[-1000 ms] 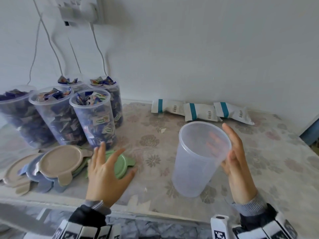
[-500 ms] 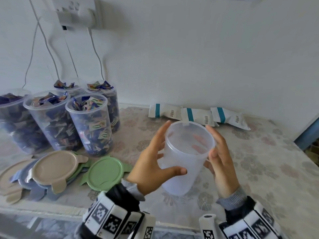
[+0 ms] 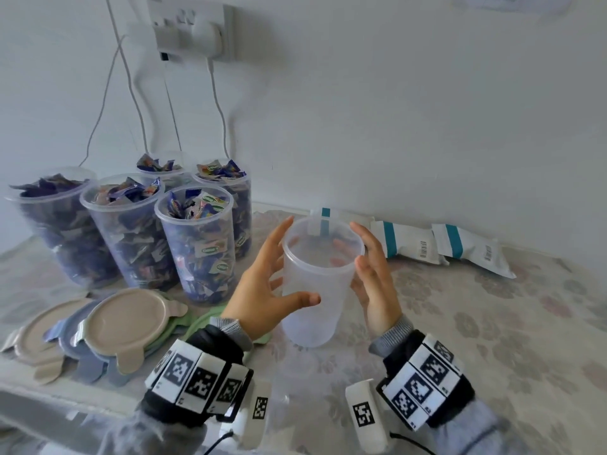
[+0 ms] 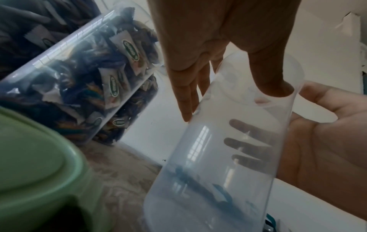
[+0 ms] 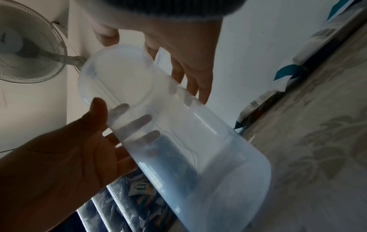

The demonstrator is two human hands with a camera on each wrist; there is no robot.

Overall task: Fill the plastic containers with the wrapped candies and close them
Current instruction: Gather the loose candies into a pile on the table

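Observation:
An empty translucent plastic container (image 3: 315,290) is upright at the middle of the table; whether it rests on the cloth or is just off it, I cannot tell. My left hand (image 3: 262,290) holds its left side, thumb across the front and fingers round the back. My right hand (image 3: 374,284) holds the right side, its fingers showing through the wall. The left wrist view shows the container (image 4: 218,157) between both hands. Several open containers packed with wrapped candies (image 3: 197,244) stand at the left. Beige, blue and green lids (image 3: 128,320) lie in front of them.
White bags with teal stripes (image 3: 407,244) lie along the wall at the back right. A wall socket with hanging cables (image 3: 190,27) sits above the filled containers. The table's front edge runs just below the lids. A flowered cloth (image 3: 492,323) covers the table.
My left hand left the green lid and came across to hold the empty container's left side. The container has shifted a little toward the filled ones, held between both hands.

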